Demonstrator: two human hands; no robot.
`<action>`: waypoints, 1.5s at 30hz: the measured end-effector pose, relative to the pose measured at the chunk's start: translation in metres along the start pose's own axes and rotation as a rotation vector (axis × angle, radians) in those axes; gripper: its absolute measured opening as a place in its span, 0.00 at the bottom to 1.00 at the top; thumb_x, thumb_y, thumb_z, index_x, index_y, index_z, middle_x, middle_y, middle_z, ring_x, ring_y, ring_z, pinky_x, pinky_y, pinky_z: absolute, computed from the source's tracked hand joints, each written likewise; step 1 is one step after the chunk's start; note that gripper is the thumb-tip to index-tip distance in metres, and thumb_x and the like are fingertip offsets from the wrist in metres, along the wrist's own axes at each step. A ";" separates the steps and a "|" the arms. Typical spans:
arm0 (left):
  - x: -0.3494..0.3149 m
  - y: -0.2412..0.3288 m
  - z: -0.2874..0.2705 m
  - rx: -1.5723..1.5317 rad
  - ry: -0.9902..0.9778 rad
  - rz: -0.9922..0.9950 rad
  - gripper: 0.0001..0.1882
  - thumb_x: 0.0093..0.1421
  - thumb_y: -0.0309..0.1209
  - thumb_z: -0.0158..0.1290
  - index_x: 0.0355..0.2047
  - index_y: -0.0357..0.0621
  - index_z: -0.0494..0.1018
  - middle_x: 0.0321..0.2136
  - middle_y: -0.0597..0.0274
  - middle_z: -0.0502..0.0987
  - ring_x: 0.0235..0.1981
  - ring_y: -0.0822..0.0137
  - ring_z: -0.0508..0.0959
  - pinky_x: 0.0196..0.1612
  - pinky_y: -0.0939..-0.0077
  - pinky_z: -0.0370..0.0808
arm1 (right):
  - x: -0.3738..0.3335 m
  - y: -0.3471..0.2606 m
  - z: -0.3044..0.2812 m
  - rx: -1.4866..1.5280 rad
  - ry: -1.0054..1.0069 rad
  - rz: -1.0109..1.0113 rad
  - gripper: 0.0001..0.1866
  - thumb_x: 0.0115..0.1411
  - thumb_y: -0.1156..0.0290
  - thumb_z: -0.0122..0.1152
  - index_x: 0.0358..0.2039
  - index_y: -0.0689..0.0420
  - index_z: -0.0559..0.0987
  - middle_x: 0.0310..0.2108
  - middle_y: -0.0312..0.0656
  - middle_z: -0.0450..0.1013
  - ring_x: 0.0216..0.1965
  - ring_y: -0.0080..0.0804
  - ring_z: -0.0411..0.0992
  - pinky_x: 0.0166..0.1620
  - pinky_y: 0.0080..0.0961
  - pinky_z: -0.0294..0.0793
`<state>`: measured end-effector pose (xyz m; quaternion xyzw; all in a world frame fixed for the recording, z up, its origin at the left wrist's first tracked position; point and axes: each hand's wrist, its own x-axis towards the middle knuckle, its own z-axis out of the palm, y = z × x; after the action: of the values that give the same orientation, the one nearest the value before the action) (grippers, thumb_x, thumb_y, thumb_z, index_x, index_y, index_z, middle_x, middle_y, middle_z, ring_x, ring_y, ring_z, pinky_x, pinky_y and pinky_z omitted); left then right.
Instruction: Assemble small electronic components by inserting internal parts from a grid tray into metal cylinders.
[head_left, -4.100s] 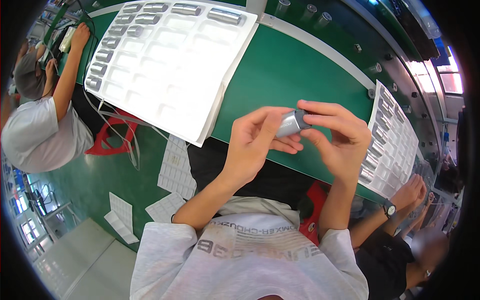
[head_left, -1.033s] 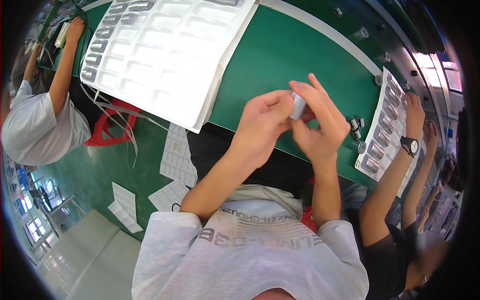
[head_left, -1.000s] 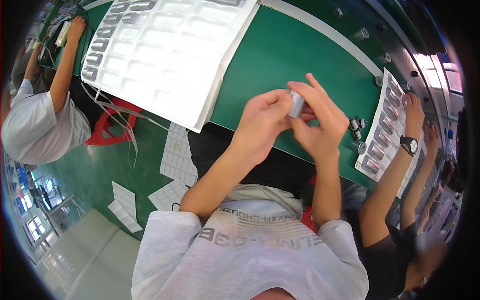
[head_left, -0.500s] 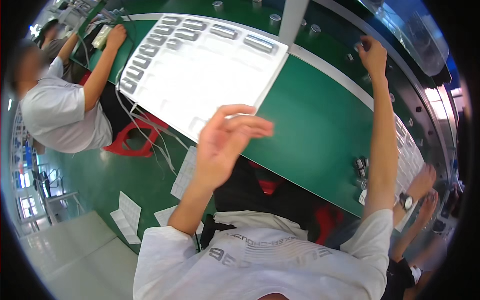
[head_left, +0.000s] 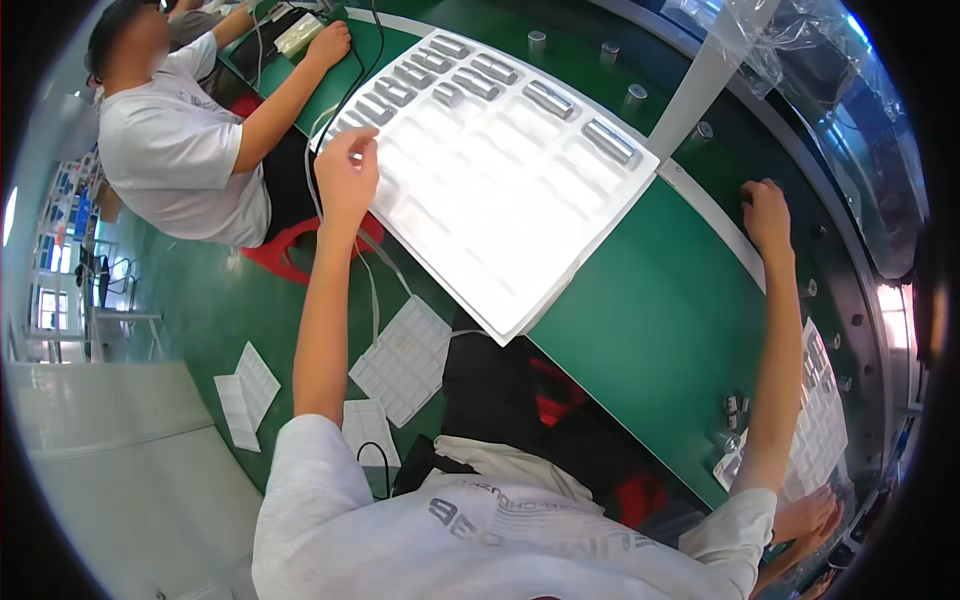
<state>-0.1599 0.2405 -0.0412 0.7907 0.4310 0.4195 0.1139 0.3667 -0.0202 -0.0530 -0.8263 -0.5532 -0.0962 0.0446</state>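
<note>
A white moulded tray (head_left: 480, 210) lies on the green table, with several silver metal cylinders (head_left: 548, 100) in cells along its far and left sides. Over the tray's left edge is my left hand (head_left: 347, 185), fingers bent together beside the left column of cylinders; whatever they hold is hidden. My right arm reaches out to the right, across the pale rail at the table's far edge. There my right hand (head_left: 768, 218) has its fingers curled over the dark green strip where metal cylinders (head_left: 635, 94) stand; I cannot make out anything in its grasp.
A pale post (head_left: 700, 95) rises by the tray's far right corner. Small cylinders (head_left: 735, 405) stand near my right forearm, beside another tray (head_left: 822, 420) and another person's hands (head_left: 810, 520). A co-worker (head_left: 185, 130) sits at left, near cables. Trays (head_left: 405, 360) lie on the floor.
My left hand has moved left and away from me to the tray's left edge, its fingers closing. My right hand has come lower in the picture. The view has turned, shifting the tray right.
</note>
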 end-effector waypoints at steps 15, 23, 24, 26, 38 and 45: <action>0.054 -0.091 0.006 0.543 -0.339 0.100 0.11 0.53 0.23 0.56 0.38 0.38 0.77 0.39 0.47 0.73 0.40 0.46 0.75 0.43 0.60 0.72 | -0.153 -0.116 -0.064 0.585 0.169 0.328 0.16 0.46 0.83 0.58 0.38 0.60 0.80 0.34 0.45 0.69 0.31 0.33 0.72 0.35 0.26 0.73; 0.020 0.026 0.006 0.188 -0.020 0.066 0.08 0.57 0.23 0.51 0.35 0.38 0.79 0.28 0.57 0.79 0.28 0.63 0.76 0.35 0.73 0.71 | -0.178 -0.092 -0.077 0.670 0.226 0.402 0.13 0.46 0.84 0.57 0.34 0.61 0.78 0.34 0.43 0.70 0.35 0.33 0.74 0.39 0.24 0.76; 0.009 0.041 0.007 -0.134 -0.113 -0.048 0.08 0.59 0.25 0.51 0.35 0.37 0.79 0.27 0.60 0.78 0.27 0.68 0.74 0.31 0.77 0.69 | -0.179 -0.093 -0.072 0.613 0.139 0.375 0.13 0.46 0.84 0.57 0.34 0.61 0.78 0.34 0.43 0.71 0.35 0.33 0.74 0.39 0.23 0.76; -0.018 0.093 0.008 -0.536 -0.312 -0.262 0.10 0.62 0.29 0.50 0.34 0.36 0.79 0.26 0.65 0.76 0.24 0.77 0.71 0.25 0.84 0.64 | -0.179 -0.094 -0.066 0.533 0.027 0.357 0.11 0.46 0.83 0.60 0.33 0.61 0.78 0.37 0.42 0.73 0.35 0.30 0.74 0.40 0.22 0.74; -0.147 0.257 0.076 -1.380 -1.129 -0.475 0.26 0.67 0.54 0.44 0.48 0.43 0.63 0.27 0.63 0.70 0.16 0.82 0.59 0.17 0.87 0.51 | -0.201 -0.110 -0.086 2.050 0.262 0.469 0.20 0.57 0.79 0.57 0.52 0.63 0.69 0.48 0.50 0.70 0.44 0.36 0.72 0.48 0.30 0.74; -0.150 0.288 0.080 -1.616 -1.295 -0.888 0.20 0.71 0.43 0.36 0.51 0.39 0.63 0.33 0.63 0.66 0.22 0.76 0.59 0.23 0.83 0.55 | -0.214 -0.132 -0.096 1.918 0.168 0.367 0.19 0.58 0.81 0.56 0.51 0.66 0.71 0.48 0.50 0.69 0.47 0.37 0.73 0.51 0.32 0.73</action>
<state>0.0284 -0.0351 -0.0198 0.3302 0.1357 0.0084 0.9341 0.1551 -0.1809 -0.0077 -0.5033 -0.2545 0.3442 0.7506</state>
